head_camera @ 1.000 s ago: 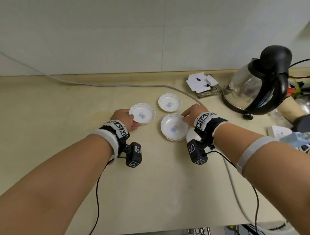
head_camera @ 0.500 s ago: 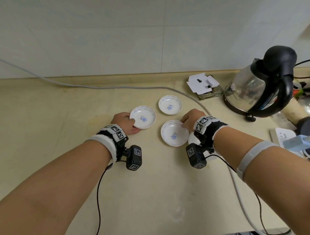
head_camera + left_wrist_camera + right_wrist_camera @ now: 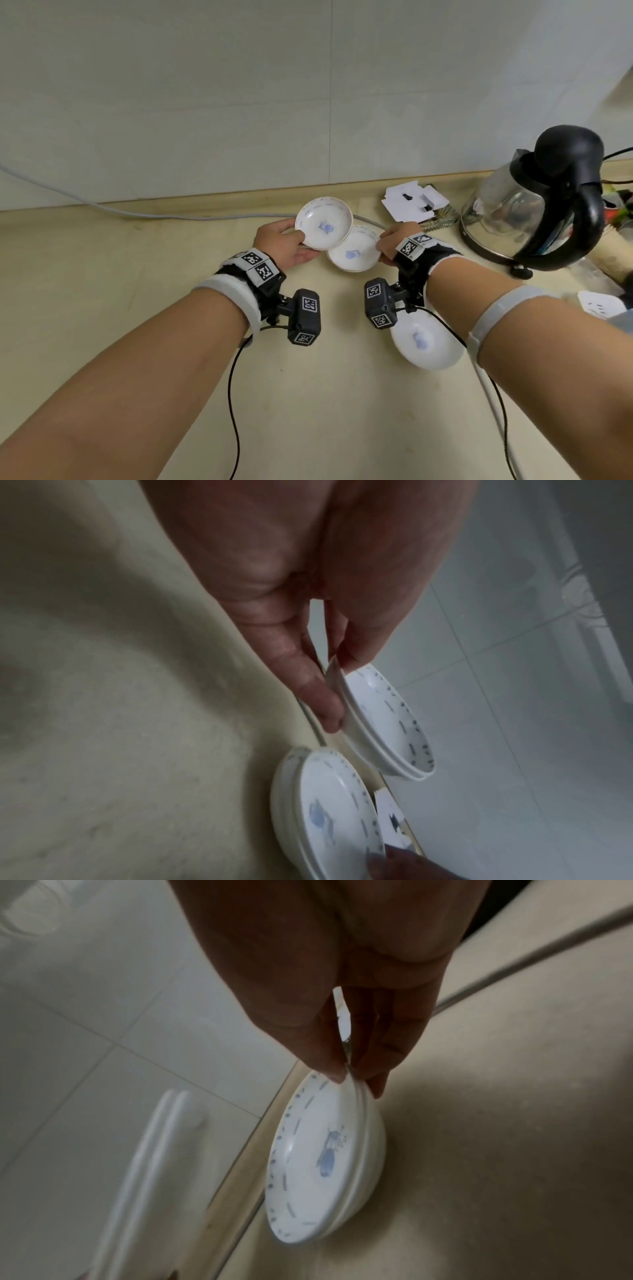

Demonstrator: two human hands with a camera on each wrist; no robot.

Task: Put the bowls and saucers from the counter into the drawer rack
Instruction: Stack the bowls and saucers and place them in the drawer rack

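Note:
My left hand [image 3: 301, 243] pinches the rim of a white, blue-patterned saucer stack [image 3: 323, 222], thumb on top and fingers beneath, and holds it raised above the beige counter [image 3: 137, 308]. The left wrist view shows the left hand [image 3: 337, 688] on two nested saucers [image 3: 387, 723]. My right hand [image 3: 383, 246] pinches the right rim of a second saucer stack [image 3: 354, 255], which lies partly under the raised one. In the right wrist view the right hand [image 3: 354, 1080] holds this stack [image 3: 325, 1164] low by the counter. A white bowl [image 3: 424, 342] sits below my right forearm.
A glass kettle with a black handle [image 3: 534, 205] stands at the right. Between it and the saucers lies a folded white card box [image 3: 411, 202]. A grey cable [image 3: 137, 212] runs along the back wall, and a white power strip [image 3: 599, 303] lies at the far right.
The left hand has lifted its saucers off the counter and carried them back and to the right, over the right hand's stack. The lone back saucer is out of sight now.

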